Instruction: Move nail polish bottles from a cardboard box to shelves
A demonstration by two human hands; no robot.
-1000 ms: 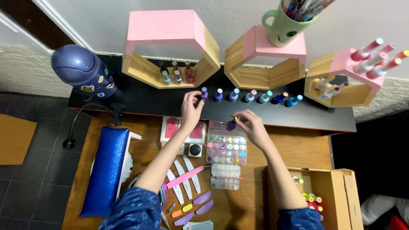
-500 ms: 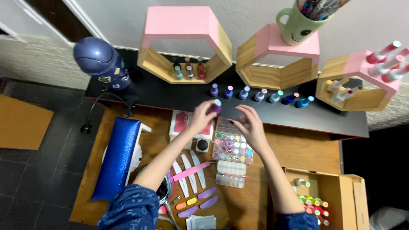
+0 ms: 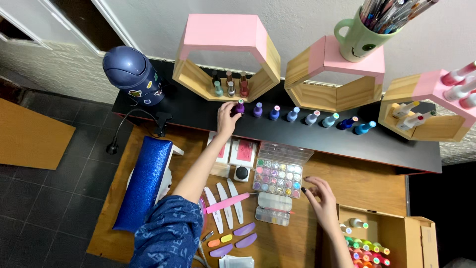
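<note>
Now I see the left hand (image 3: pixel 227 118) stretched up to the black shelf (image 3: pixel 396 149), and its fingers close narrow around the small purple polish bottle (image 3: pixel 240 106), which stands upright at the left end of a row of bottles (image 3: pixel 312 118) going from purple through pale blue to deep blue. This row stands just in front of two hexagon wooden shelves (image 3: pixel 225 54) with pink painted tops. The right hand (image 3: pixel 322 198) is lower, over the brown wooden table (image 3: pixel 367 181), with the fingers spread wide and holding nothing; its dark fingertips are just beside the clear plastic box of glitter pots (image 3: pixel 277 176), which has many round small compartments. Under this box lies a smaller flat clear case (image 3: pixel 273 208). To the left of it I see white nail files (image 3: pixel 225 201), long and rounded, and one pink file (image 3: pixel 228 203) lying across them. The blue arm rest cushion (image 3: pixel 144 183) looks sparkly and padded. Near the right hand an open cardboard box (image 3: pixel 396 231) holds more bottles with coloured caps. A pale green ceramic mug (image 3: pixel 359 42) full of brushes stands on the second hexagon.
</note>
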